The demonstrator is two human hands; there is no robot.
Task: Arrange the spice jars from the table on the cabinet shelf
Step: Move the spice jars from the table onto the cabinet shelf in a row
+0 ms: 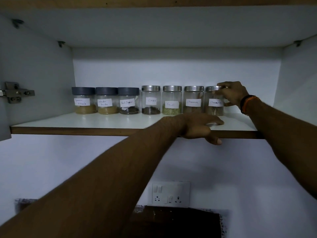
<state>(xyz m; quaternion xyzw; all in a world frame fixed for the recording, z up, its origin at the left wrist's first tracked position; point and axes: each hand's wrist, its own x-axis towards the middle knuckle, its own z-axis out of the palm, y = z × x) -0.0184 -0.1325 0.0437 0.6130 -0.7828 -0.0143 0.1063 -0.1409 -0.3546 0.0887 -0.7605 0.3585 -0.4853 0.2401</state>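
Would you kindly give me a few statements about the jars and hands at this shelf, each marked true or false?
1. Seven jars stand in one row on the shelf. True.
2. The right hand grips the Cloves jar. False: it grips the rightmost Cinnamon jar.
3. The left hand rests on the shelf's front edge and holds no jar. True.
4. The Fennel jar has a dark grey lid. False: its lid is shiny metal.
5. The Garam Masala jar stands at the left end of the row. True.
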